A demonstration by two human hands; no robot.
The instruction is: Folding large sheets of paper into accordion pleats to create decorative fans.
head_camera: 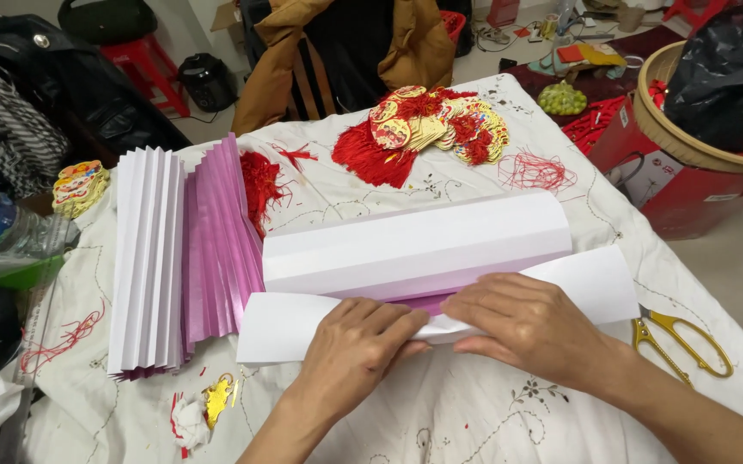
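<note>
- Both hands press flat on a white paper sheet (pixel 423 258) at the table's near edge: the left hand (pixel 356 348) and the right hand (pixel 522 325) pinch its front fold, fingertips meeting over a pink underside.
- Left of the sheet lies a pleated pink-and-white paper stack (pixel 182 258).
- Gold-handled scissors (pixel 681 342) rest just right of the right wrist.
- Red tassel ornaments (pixel 427 129) sit at the far side of the embroidered white table (pixel 474 412).

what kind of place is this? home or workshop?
Likely a home craft space, not a factory: an embroidered tablecloth strewn with red tassel ornaments, pleated pink paper beside the sheet both hands are folding, and a coat over a chair.
</note>
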